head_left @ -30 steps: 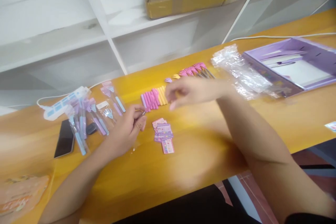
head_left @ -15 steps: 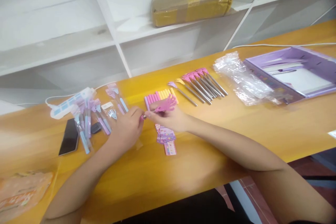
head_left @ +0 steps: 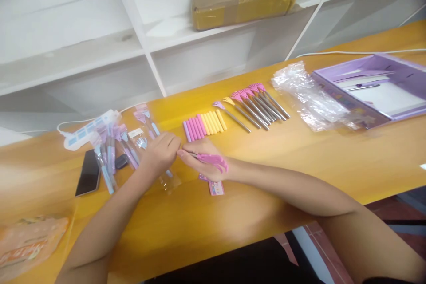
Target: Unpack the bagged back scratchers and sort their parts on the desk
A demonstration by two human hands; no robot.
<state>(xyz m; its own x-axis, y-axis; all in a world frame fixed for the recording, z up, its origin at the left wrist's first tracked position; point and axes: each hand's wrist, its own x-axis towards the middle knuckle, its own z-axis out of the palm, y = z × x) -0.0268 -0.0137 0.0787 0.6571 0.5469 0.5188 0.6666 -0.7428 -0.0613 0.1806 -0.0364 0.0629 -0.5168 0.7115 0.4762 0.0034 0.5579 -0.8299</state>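
Note:
My right hand (head_left: 206, 153) is closed on the metal rod of a back scratcher, its pink hand-shaped head (head_left: 214, 161) lying over the wrist. My left hand (head_left: 163, 151) is closed at the rod's other end, against the right fingertips; what its fingers cover is hidden. Behind them lies a row of purple, pink and yellow foam-like tubes (head_left: 204, 124). Under and in front of my right hand are small printed cards (head_left: 216, 187). Bagged back scratchers (head_left: 107, 159) lie left of my left hand, one partly beneath it.
Metal-rod back scratchers (head_left: 261, 106) with pink, yellow and purple heads lie at the back. Clear plastic bags (head_left: 311, 97) sit beside a purple box (head_left: 353, 104). At left are a phone (head_left: 88, 173) and power strip (head_left: 91, 131); a taped carton (head_left: 246, 2) rests on the shelf.
The pink head has turned and dropped toward my right wrist. My right hand has shifted down slightly, uncovering more of the tube row and covering more cards. My left hand moved slightly left.

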